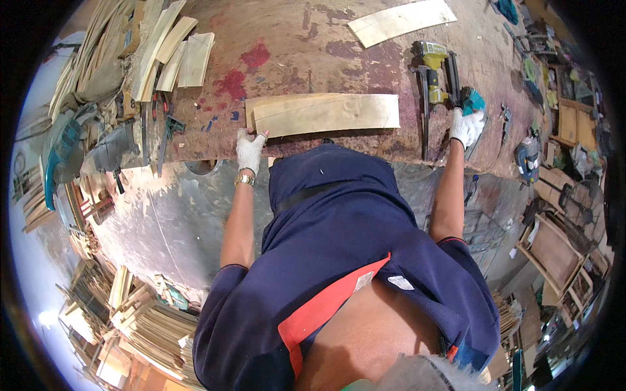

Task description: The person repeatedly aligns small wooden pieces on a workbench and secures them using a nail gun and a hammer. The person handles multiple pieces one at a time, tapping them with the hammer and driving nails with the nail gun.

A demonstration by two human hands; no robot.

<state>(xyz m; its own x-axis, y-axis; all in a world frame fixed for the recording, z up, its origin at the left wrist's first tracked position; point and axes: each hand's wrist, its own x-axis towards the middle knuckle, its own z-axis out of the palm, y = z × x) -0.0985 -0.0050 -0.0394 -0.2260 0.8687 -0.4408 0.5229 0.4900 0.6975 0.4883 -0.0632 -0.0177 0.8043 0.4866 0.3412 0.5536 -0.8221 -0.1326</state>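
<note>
A pale wooden board [326, 114] with a slightly curved outline lies flat along the near edge of the worktable. At its lower left corner is my left hand [249, 151], in a white glove with bare fingertips. Its thumb and fingers are apart, the thumb touching or nearly touching the board. My right hand [467, 126], gloved in white too, is closed around a teal-and-black tool [473, 100]; its exact kind is partly hidden. Just left of that hand a yellow-green and black nail gun [433, 57] rests on the table.
Another pale board [403, 23] lies farther back on the red-stained worktable [293, 39]. Several wood pieces [186, 60] are heaped at the far left, near a teal power saw [63, 156]. Pliers [505, 116] and a blue-black tool [527, 158] lie at the right.
</note>
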